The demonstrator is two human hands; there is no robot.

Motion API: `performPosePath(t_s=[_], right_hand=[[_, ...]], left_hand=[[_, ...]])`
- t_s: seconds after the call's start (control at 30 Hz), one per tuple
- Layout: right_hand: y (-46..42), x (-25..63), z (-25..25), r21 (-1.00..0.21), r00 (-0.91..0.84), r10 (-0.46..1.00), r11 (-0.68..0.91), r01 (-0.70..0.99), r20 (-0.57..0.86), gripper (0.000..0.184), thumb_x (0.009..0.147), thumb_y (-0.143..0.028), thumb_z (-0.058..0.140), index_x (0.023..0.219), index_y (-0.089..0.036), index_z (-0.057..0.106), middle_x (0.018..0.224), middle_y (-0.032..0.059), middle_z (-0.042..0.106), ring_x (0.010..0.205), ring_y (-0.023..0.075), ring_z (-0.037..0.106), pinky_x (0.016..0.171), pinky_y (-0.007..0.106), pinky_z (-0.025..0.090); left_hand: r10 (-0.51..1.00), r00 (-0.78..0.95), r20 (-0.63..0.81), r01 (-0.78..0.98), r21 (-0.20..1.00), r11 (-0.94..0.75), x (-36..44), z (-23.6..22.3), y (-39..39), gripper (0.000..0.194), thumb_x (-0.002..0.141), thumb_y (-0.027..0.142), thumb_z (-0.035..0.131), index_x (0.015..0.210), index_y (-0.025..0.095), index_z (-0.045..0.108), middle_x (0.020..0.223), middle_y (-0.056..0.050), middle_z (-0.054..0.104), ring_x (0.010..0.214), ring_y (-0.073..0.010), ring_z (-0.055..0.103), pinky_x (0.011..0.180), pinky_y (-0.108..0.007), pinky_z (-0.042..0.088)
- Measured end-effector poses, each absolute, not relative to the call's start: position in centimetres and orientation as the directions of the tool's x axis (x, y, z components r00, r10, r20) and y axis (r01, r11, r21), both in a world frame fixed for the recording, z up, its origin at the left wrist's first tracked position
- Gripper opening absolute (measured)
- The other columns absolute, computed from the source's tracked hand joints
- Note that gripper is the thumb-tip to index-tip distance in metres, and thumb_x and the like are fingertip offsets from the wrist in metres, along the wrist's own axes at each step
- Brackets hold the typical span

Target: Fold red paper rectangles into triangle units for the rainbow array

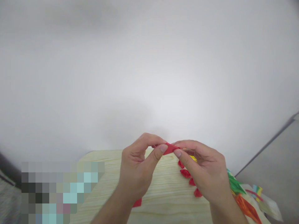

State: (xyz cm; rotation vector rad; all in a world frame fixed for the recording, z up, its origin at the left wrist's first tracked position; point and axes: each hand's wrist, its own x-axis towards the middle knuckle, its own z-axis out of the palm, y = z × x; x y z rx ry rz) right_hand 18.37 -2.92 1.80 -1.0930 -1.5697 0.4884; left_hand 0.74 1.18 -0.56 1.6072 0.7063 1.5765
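Note:
Between my two hands is a small folded piece of red paper, raised above the table. My left hand pinches its left end between thumb and forefinger. The right end is gripped the same way by my right hand, thumb in front and fingers behind. Several small folded red paper pieces lie on the table in a rough line beside my right hand, which partly covers them. Another flat red piece shows from behind my left wrist.
The pale wood-grain table stands against a white wall. A yellow piece is partly hidden behind my right hand. Green and orange paper and a clear plastic bag lie at the right edge. The lower left is pixelated.

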Motion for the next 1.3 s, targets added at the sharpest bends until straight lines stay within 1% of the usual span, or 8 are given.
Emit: performPosePath(t_s=[0.27,0.63,0.8,0.93,1.03,1.13,1.2,1.3], right_hand=[[-2.88,18.36,1.68,-0.778,0.05,0.833,0.491,0.391,0.551,0.009,0.093,-0.025,0.073,0.096,-0.027,0.081,0.094,0.0009,0.081,0.085,0.019,0.076,0.078,0.03,0.059],[-2.76,18.42,1.41,-0.775,0.056,0.811,0.534,0.339,0.583,0.007,0.091,-0.025,0.075,0.094,-0.025,0.081,0.099,0.0051,0.081,0.089,0.0221,0.076,0.082,0.034,0.062],[-2.69,18.43,1.44,-0.817,0.069,0.848,0.48,0.318,0.525,0.008,0.091,-0.028,0.075,0.095,-0.025,0.082,0.096,0.0046,0.082,0.087,0.0219,0.076,0.081,0.034,0.062],[-2.54,18.53,1.17,-0.866,0.113,0.874,0.437,0.243,0.472,0.009,0.09,-0.031,0.077,0.094,-0.024,0.081,0.091,0.0045,0.081,0.082,0.0205,0.076,0.077,0.032,0.062],[-2.51,18.58,1.0,-0.887,0.149,0.879,0.429,0.171,0.454,0.007,0.09,-0.03,0.077,0.092,-0.023,0.08,0.094,0.0047,0.081,0.083,0.0191,0.075,0.075,0.03,0.062],[-2.53,18.44,0.98,-0.895,0.134,0.886,0.431,0.113,0.443,0.008,0.089,-0.029,0.078,0.093,-0.022,0.079,0.099,0.0061,0.08,0.083,0.02,0.075,0.072,0.03,0.062],[-2.52,18.31,1.02,-0.898,0.1,0.894,0.427,0.108,0.437,0.011,0.088,-0.029,0.078,0.097,-0.022,0.078,0.097,0.0063,0.08,0.082,0.0209,0.076,0.071,0.031,0.063],[-2.5,18.25,1.13,-0.881,0.072,0.884,0.447,0.158,0.462,0.011,0.089,-0.029,0.076,0.098,-0.023,0.079,0.09,0.0051,0.08,0.082,0.0214,0.075,0.076,0.033,0.063]], left_hand=[[0.821,0.073,0.567,-0.125,0.822,-0.556,0.75,-0.48,1.19,0.002,0.092,0.024,0.074,0.092,0.024,0.076,0.089,-0.001,0.072,0.088,-0.0166,0.066,0.083,-0.029,0.05],[0.822,0.074,0.565,-0.122,0.823,-0.555,0.75,-0.54,1.1,0.003,0.091,0.025,0.074,0.092,0.023,0.076,0.089,-0.003,0.072,0.088,-0.0187,0.066,0.082,-0.031,0.05],[0.835,0.056,0.547,-0.153,0.831,-0.534,1.07,-0.34,0.97,0.003,0.09,0.026,0.075,0.09,0.023,0.076,0.086,-0.002,0.072,0.085,-0.0179,0.065,0.079,-0.03,0.05],[0.848,-0.008,0.531,-0.221,0.826,-0.519,1.3,-0.55,1.15,0.0,0.089,0.024,0.077,0.089,0.024,0.076,0.085,0.001,0.072,0.081,-0.0141,0.064,0.076,-0.026,0.05],[0.865,-0.044,0.5,-0.275,0.826,-0.492,1.35,-0.82,1.38,0.002,0.088,0.024,0.078,0.09,0.024,0.077,0.085,0.001,0.073,0.077,-0.0131,0.063,0.073,-0.026,0.05],[0.869,-0.047,0.492,-0.293,0.825,-0.483,1.41,-0.89,1.48,0.003,0.087,0.024,0.078,0.09,0.023,0.077,0.084,0.001,0.073,0.076,-0.0133,0.062,0.072,-0.026,0.05],[0.861,-0.041,0.507,-0.283,0.821,-0.496,1.48,-0.82,1.45,0.003,0.087,0.024,0.078,0.089,0.022,0.077,0.084,0.0,0.073,0.077,-0.0141,0.063,0.073,-0.026,0.051],[0.859,-0.017,0.512,-0.259,0.827,-0.499,1.51,-0.71,1.34,0.004,0.087,0.025,0.078,0.089,0.021,0.077,0.085,-0.001,0.073,0.08,-0.0158,0.064,0.074,-0.028,0.051]])
